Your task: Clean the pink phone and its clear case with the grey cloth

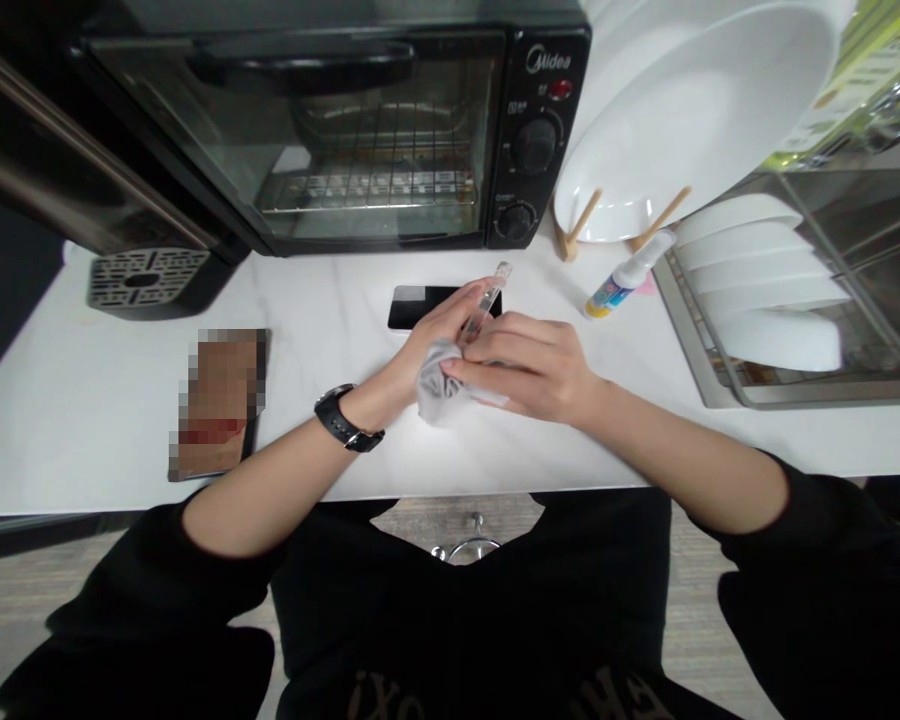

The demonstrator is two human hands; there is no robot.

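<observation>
Left hand (pixel 436 332) curls round a slim, see-through case (pixel 483 308); right hand (pixel 536 365) pinches crumpled grey cloth (pixel 436 388) beside it. A flat, glossy phone (pixel 411 308) lies behind.

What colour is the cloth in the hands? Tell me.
The cloth is light grey, best seen in the head view.

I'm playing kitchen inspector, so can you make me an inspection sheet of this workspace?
Surface: white countertop, faint grey veining.
Job's things: clear slim object, perhaps a case; grey cloth; smartphone lying flat, partly hidden by the left hand.
Clutter: spray bottle; flat dark-edged item, face blurred.
Hands: left holds the clear slim object; right hand pinches the grey cloth.
Cables: nothing seen.
Surroundings: Midea toaster oven; white plates; stacked white bowls.
</observation>
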